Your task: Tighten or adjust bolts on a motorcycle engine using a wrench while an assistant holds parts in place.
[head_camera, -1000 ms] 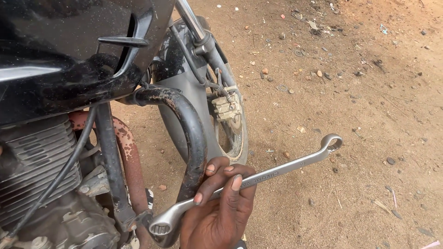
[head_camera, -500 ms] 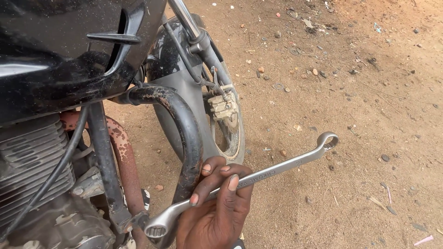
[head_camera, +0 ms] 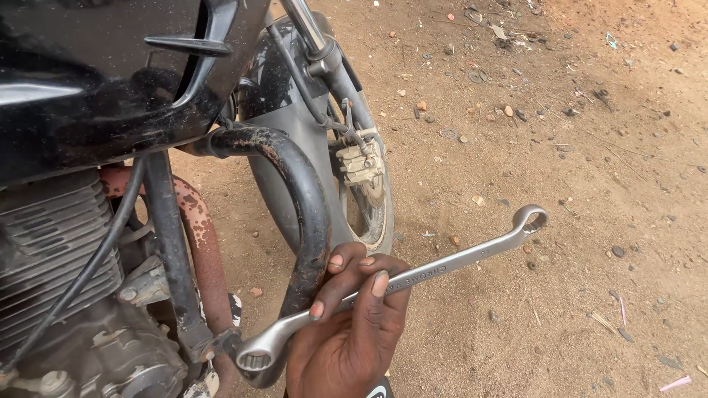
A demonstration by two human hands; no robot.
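Our right hand [head_camera: 354, 332] grips the double-ended ring spanner [head_camera: 398, 284] mid-shaft, fingers wrapped tight; its lower ring sits at seven o'clock by the black crash bar [head_camera: 306, 199], motorcycle front wheel [head_camera: 369, 221] behind.

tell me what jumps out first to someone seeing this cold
A hand at bottom centre grips a long silver wrench, its ring end low by a rusty black guard bar. A black motorcycle fills the left, with its front wheel on bare brown dirt.
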